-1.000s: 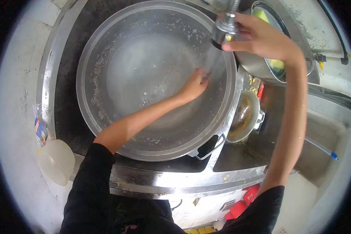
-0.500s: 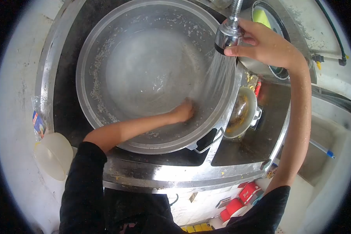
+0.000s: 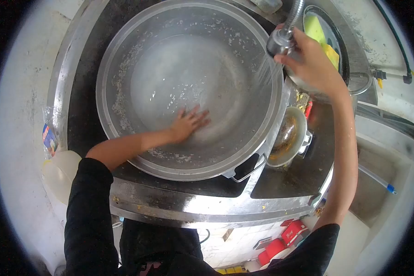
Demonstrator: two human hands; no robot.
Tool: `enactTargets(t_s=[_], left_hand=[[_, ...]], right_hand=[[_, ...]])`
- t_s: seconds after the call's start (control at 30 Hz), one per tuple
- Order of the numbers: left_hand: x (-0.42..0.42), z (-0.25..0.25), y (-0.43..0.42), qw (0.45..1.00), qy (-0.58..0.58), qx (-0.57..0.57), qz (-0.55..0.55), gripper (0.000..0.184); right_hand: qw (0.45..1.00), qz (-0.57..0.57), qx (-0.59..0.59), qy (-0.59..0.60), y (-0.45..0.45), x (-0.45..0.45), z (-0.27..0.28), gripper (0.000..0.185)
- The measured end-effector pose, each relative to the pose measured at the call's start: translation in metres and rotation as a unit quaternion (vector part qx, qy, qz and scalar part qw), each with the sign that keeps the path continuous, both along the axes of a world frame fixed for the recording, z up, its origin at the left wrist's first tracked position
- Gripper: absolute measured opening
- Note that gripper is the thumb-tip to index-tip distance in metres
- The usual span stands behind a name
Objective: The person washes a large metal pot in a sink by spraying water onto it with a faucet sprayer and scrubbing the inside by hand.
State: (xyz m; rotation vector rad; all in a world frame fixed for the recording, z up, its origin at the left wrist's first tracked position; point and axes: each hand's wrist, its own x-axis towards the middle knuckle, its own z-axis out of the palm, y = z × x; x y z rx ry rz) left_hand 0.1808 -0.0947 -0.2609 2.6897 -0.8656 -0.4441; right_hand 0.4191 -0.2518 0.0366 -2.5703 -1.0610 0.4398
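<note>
A very large round metal pan [image 3: 110, 92] has shallow water in its bottom and pale bits stuck around its sloping wall. My left hand [image 3: 188, 125] is inside it, low and near the middle, with fingers spread and nothing in them. At the upper right, my right hand [image 3: 308, 60] grips a chrome spray head [image 3: 279, 43] on a flexible metal hose. Water sprays from the head onto the right inner wall of the pan.
Right of the pan sits a small dirty bowl [image 3: 287, 138] with brown residue. Behind my right hand a pot holds water and green and yellow pieces [image 3: 313, 28]. A translucent plastic container [image 3: 62, 175] and a blue packet [image 3: 49, 138] lie at the left.
My left hand has moved from the pan's right side down and left toward the middle, and its fingers have spread. My right hand has shifted slightly right with the spray head.
</note>
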Motion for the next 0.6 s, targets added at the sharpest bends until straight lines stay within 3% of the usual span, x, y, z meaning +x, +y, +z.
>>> enactTargets(t_s=[0.13,0.27,0.33,0.37,0.43,0.5,0.57,0.6], left_hand=[[0.057,-0.046,0.03,0.983,-0.003,-0.006,0.185,0.06],[0.112,-0.053,0.039,0.962,-0.006,0.011,0.273,0.057],[0.139,-0.051,0.037,0.911,-0.061,-0.124,0.388,0.058],[0.153,-0.05,0.031,0.911,-0.062,-0.124,0.387,0.058],[0.184,-0.047,0.014,0.803,-0.044,-0.258,0.535,0.061],[0.216,-0.068,-0.011,0.776,-0.076,-0.411,0.472,0.063],[0.231,-0.01,-0.046,0.704,0.022,-0.548,0.452,0.063],[0.236,0.009,-0.069,0.634,0.004,-0.614,0.469,0.062]], right_hand=[[0.993,-0.068,0.06,-0.081,0.007,-0.001,-0.019,0.047],[0.987,-0.067,0.069,-0.131,0.007,-0.003,-0.028,0.049],[0.986,-0.067,0.069,-0.139,0.006,-0.002,-0.028,0.051],[0.985,-0.067,0.069,-0.14,0.006,-0.003,-0.028,0.051],[0.989,-0.069,0.067,-0.112,0.008,-0.005,-0.026,0.052],[0.988,-0.066,0.077,-0.116,0.012,-0.008,-0.028,0.053],[0.987,-0.063,0.088,-0.118,0.017,-0.013,-0.028,0.053],[0.988,-0.062,0.088,-0.114,0.02,-0.015,-0.026,0.053]])
